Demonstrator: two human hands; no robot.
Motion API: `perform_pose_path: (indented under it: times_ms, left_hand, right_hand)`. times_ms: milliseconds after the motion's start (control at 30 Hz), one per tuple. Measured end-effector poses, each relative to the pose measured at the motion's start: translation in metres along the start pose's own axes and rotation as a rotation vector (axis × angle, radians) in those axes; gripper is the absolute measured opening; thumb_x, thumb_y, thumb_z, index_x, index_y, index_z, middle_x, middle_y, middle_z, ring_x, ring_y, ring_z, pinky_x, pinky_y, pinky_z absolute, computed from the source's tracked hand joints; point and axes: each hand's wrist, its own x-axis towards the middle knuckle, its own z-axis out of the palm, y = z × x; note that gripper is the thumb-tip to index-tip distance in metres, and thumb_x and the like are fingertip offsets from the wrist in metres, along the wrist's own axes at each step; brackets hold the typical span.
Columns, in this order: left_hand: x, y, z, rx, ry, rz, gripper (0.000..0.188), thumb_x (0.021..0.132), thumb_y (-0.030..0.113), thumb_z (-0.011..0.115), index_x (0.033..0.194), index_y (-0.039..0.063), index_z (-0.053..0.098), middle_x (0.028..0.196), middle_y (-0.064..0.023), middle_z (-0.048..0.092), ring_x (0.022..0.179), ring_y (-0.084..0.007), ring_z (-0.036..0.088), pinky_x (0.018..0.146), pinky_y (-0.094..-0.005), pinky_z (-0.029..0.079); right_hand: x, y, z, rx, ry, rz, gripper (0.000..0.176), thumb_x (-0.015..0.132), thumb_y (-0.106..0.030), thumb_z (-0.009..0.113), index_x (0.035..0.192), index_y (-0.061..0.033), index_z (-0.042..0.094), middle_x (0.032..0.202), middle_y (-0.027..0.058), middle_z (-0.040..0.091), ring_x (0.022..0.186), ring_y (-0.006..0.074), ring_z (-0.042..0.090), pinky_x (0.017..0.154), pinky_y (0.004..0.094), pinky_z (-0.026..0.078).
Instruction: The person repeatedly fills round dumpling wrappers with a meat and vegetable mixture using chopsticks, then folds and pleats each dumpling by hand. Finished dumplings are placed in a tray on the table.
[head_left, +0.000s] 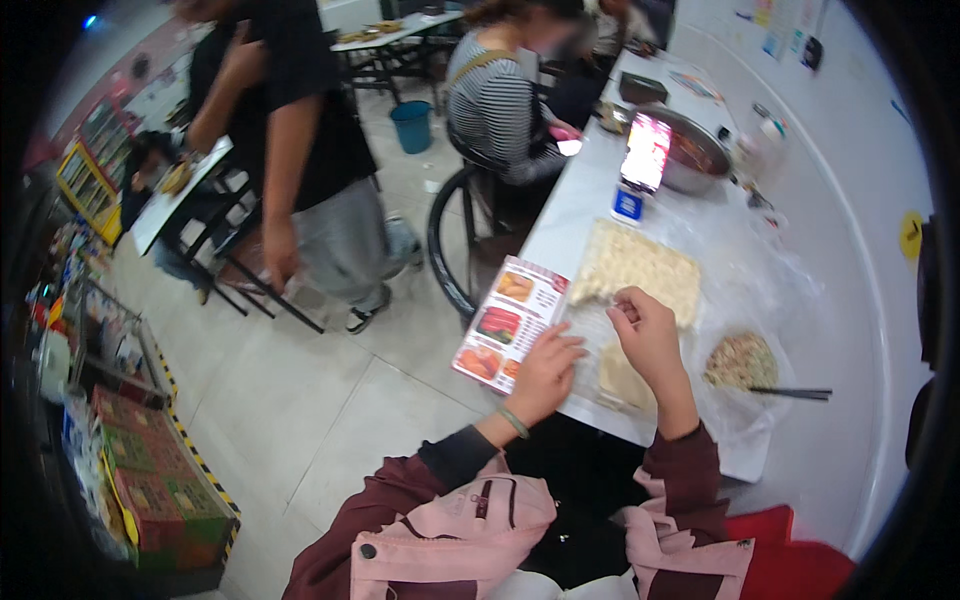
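Observation:
My left hand (546, 375) lies by the table's front left edge, fingers spread, over the corner of a printed picture menu (517, 311). Curled in front of me, my right hand (651, 330) has its fingertips drawn together; whether anything small sits between them cannot be seen. Just beyond it, rows of pale folded dumplings (641, 262) fill a flat tray. A stack of pale dough wrappers (621, 379) lies below my right hand, partly covered by the wrist. To the right is a mound of minced filling (741, 360) on plastic film, with dark chopsticks (799, 392) stuck in it.
A lit phone (646, 154) stands on a blue-and-white stand (628, 204) before a large metal bowl (694, 169). A seated person in a striped top (487, 97) works beyond a black chair (450, 240). Someone in a black shirt (300, 97) stands left. The wall bounds the table's right side.

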Motion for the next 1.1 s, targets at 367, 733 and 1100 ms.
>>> perform_pose_path:
  times_ms: [367, 733, 1100]
  left_hand:
    - [0.043, 0.035, 0.018, 0.139, -0.13, 0.045, 0.022, 0.075, 0.005, 0.068, 0.098, 0.005, 0.065, 0.095, -0.0121, 0.063, 0.09, -0.0335, 0.059, 0.079, -0.0403, 0.048]
    - [0.059, 0.037, 0.049, 0.329, -0.334, -0.012, 0.013, 0.075, 0.008, 0.065, 0.085, 0.004, 0.058, 0.086, -0.0119, 0.057, 0.083, -0.0323, 0.055, 0.073, -0.0408, 0.048]
    - [0.057, 0.038, 0.044, 0.064, -0.347, 0.189, 0.023, 0.071, 0.001, 0.06, 0.094, 0.007, 0.06, 0.079, -0.0103, 0.057, 0.078, -0.0305, 0.057, 0.069, -0.0403, 0.047]
  right_hand:
    - [-0.211, 0.053, -0.152, 0.318, 0.933, 0.359, 0.02, 0.088, -0.001, 0.061, 0.108, -0.0003, 0.056, 0.087, 0.0047, 0.059, 0.063, 0.0094, 0.052, 0.055, 0.0193, 0.043]
    - [-0.111, 0.037, -0.203, 0.044, 0.565, 0.16, 0.019, 0.082, -0.008, 0.068, 0.098, -0.0049, 0.058, 0.09, 0.0031, 0.058, 0.07, 0.0099, 0.049, 0.061, 0.022, 0.041]
    - [-0.122, 0.022, -0.261, 0.12, 0.404, 0.123, 0.04, 0.103, -0.024, 0.034, 0.075, 0.0005, 0.049, 0.074, 0.0048, 0.049, 0.064, 0.0113, 0.049, 0.056, 0.0245, 0.047]
